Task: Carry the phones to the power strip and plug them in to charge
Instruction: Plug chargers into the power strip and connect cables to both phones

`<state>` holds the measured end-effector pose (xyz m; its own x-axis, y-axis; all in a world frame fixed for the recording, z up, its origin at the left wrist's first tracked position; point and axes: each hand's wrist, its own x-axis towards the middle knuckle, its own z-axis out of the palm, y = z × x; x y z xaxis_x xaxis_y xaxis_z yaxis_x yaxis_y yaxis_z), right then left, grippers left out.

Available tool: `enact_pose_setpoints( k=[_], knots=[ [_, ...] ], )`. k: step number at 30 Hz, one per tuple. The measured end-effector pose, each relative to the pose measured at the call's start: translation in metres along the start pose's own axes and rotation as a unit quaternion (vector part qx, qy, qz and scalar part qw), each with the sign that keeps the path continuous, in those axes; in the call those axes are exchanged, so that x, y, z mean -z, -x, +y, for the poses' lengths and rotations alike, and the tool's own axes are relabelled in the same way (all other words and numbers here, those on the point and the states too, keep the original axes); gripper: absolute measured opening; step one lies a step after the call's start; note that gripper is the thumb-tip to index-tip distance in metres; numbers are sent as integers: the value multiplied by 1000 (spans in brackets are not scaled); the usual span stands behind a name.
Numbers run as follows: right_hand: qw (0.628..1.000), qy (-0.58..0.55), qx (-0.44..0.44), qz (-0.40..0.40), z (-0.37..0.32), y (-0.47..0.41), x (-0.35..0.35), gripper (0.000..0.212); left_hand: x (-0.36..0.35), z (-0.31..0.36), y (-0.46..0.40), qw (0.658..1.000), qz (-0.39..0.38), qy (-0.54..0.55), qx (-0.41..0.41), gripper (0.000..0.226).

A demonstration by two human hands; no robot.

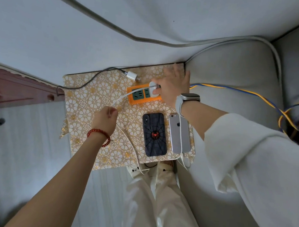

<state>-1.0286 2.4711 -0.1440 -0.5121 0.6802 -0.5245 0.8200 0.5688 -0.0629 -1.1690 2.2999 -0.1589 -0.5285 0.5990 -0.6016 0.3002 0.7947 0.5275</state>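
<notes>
The person's right hand (173, 83), w/ a pale grey smartwatch (187, 100) on the wrist, is closed around a white rounded charger plug (153, 90) that sits on the right end of an orange power strip w/ green sockets (141, 95); thumb below the plug, fingers over it. The left hand (106, 118), w/ a red bead bracelet (99, 135) at the wrist, is pinched shut on a white charging cable (123, 98) that runs taut up-right from it to the plug. Just below the right hand, btwn the two forearms, two phones lie face down side by side, close but whether touching is unclear: a phone in a black spider-web case w/ a red spider (154, 134) nearer the left hand, and a silver phone w/ a dark logo (179, 133) under the right wrist, a white cord lying along its back. All rest on a small table covered w/ gold-and-white floral-pattern cloth (86, 98). Above the left hand, beyond the strip, a second small white charger block (132, 75) lies unplugged w/ a dark braided cable (87, 84) trailing off left. Right of the right arm is a grey upholstered sofa arm (236, 80), w/ blue and yellow wires (244, 92) crossing it.
</notes>
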Motion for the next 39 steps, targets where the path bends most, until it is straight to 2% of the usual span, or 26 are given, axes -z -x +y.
enact_pose_setpoints(
  k=[2,5,8,9,11,13,15,17,19,20,21,23,24,27,28,30,32,34,35,37,39],
  knots=[
    [1000,6,-8,29,1,6,-4,46,0,-7,10,1000,-5,17,15,19],
    [989,-25,43,139,-1,34,-16,45,4,-10,27,989,-39,135,47,17],
    [939,-159,143,269,-10,81,-33,33,9,-6,44,962,-65,255,68,8],
    [924,-227,151,267,-15,99,-40,33,10,-3,50,950,-69,297,73,8],
    [910,-354,130,173,-29,133,-53,37,12,6,59,919,-79,377,84,9],
    [887,-453,94,2,-38,157,-70,38,13,16,65,881,-98,454,86,12],
    [872,-463,75,-141,-39,173,-87,31,15,26,68,845,-92,521,79,16],
    [886,-420,67,-183,-30,184,-100,31,20,31,69,797,-52,597,80,14],
    [887,-419,37,-189,-18,190,-103,28,22,27,70,751,-4,655,85,8],
    [878,-440,20,-187,-13,190,-102,27,20,22,73,754,10,651,90,14],
    [862,-474,4,-182,-9,189,-97,25,15,18,77,786,13,611,93,20],
    [810,-564,-36,-154,-6,182,-78,24,-2,11,94,888,-19,453,77,28],
    [778,-610,-51,-139,-6,179,-65,23,-13,8,106,920,-51,383,66,36],
    [705,-701,-31,-102,-9,170,-28,20,-44,6,141,940,-172,294,10,60],
    [689,-718,-22,-96,-12,168,-18,21,-54,7,149,946,-197,256,-26,59],
    [673,-735,-6,-79,-16,167,-3,23,-65,12,161,949,-211,227,-58,41],
    [675,-736,-8,-50,-19,166,3,26,-63,20,165,941,-184,283,-24,22],
    [700,-712,-29,-46,-19,166,-1,30,-52,24,163,903,-144,403,31,23],
    [720,-689,-35,-73,-18,168,-6,30,-43,24,159,872,-122,472,44,24],
    [765,-619,-11,-177,-15,179,-23,29,-22,19,150,801,-77,591,52,22],
    [809,-519,57,-271,-13,196,-39,30,-5,12,143,759,-31,647,56,19]
  ],
)
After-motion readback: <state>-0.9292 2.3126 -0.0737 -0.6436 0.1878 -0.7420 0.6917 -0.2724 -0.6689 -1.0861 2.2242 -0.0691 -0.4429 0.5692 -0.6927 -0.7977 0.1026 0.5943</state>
